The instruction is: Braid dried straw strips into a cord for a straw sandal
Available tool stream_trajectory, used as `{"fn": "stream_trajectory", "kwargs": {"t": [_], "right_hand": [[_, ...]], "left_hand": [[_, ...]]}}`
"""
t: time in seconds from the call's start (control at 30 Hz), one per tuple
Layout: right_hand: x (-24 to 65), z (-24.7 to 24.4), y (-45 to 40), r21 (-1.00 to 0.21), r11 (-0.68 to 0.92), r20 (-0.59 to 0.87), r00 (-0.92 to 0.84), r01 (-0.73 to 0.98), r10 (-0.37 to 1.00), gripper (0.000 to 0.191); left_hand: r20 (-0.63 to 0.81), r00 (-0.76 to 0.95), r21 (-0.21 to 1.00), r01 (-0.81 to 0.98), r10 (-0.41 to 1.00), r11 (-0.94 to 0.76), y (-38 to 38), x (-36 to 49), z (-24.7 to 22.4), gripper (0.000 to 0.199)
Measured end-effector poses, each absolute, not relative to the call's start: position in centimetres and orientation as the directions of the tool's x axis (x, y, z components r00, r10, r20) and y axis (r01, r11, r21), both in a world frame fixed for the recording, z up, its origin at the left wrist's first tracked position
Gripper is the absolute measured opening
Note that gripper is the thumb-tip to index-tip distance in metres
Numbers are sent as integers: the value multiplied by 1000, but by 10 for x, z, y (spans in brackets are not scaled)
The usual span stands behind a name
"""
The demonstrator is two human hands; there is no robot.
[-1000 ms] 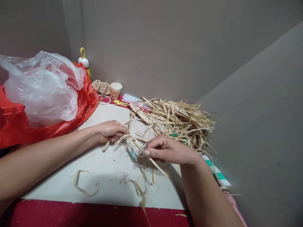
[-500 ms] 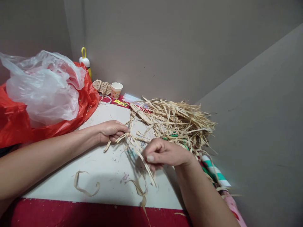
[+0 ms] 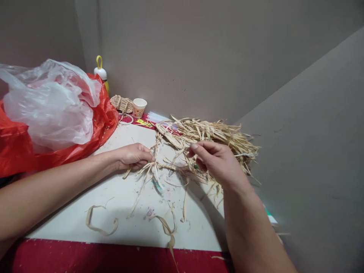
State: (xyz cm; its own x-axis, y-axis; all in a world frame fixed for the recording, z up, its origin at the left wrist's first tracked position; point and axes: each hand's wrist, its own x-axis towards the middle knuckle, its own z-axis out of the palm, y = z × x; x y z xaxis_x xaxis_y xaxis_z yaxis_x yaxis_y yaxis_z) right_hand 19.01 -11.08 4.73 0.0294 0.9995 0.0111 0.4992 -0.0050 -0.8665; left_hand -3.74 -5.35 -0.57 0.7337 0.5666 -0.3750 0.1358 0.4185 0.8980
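Note:
My left hand [image 3: 138, 155] is closed in a pinch on a knot of pale dried-husk strips [image 3: 155, 163], where a braided cord [image 3: 156, 146] comes in from above and loose ends fan out toward me. Another braided length runs from the knot to the right. My right hand [image 3: 214, 161] hangs above the right side of the board, in front of the husk pile [image 3: 216, 132], thumb and index finger brought together. Whatever lies between those fingertips is too small to make out; thin strips pass below and beside them. An oval woven piece [image 3: 170, 137] lies behind the knot.
A white board [image 3: 131, 133] lies on a red cloth [image 3: 113, 258], with loose strips [image 3: 99, 227] near its front. At left is a red plastic bag [image 3: 109, 117] with a clear bag [image 3: 57, 110]. Behind stand a woven sandal [image 3: 122, 104], paper cup [image 3: 139, 109] and yellow-topped bottle [image 3: 100, 72].
My right hand has moved up and to the right, away from the long strips it was beside in front of the knot. Those strips now lie spread on the board. My left hand stays at the knot.

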Motion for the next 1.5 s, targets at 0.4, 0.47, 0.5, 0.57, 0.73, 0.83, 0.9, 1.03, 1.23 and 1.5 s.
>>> {"fn": "stream_trajectory", "kwargs": {"t": [0.4,0.47,0.5,0.57,0.73,0.83,0.9,1.03,1.23,1.5], "right_hand": [[134,-3,-111,-880,-474,-420,-428,-23,800,34],[136,-2,-110,-876,-482,-438,-414,-2,798,37],[137,-2,-110,-883,-469,-438,-398,22,806,38],[139,-2,-109,-897,-432,-435,-363,93,824,38],[140,-5,-107,-880,-461,-467,-388,115,795,37],[139,-9,-106,-849,-528,-462,-456,-22,761,38],[139,-12,-105,-829,-554,-456,-484,-75,747,39],[141,-14,-106,-847,-530,-457,-456,-37,763,29],[149,3,-107,-918,-257,-363,-374,303,854,25],[181,45,-112,-719,22,-211,-248,694,946,22]], "left_hand": [[-255,714,966,216,652,142,-60,-35,-8,32],[-247,714,966,239,655,103,-61,-35,-8,30],[-241,719,965,249,652,82,-61,-35,-8,28],[-230,736,961,273,637,31,-60,-35,-6,21],[-175,760,940,319,626,-124,-62,-36,-2,13],[-138,767,925,326,627,-195,-63,-36,0,14],[-143,762,916,344,632,-208,-64,-36,1,14],[-130,767,909,346,628,-233,-62,-38,3,13],[-176,769,928,337,614,-157,-58,-41,4,11],[-220,762,922,366,609,-124,-58,-42,9,12]]}}
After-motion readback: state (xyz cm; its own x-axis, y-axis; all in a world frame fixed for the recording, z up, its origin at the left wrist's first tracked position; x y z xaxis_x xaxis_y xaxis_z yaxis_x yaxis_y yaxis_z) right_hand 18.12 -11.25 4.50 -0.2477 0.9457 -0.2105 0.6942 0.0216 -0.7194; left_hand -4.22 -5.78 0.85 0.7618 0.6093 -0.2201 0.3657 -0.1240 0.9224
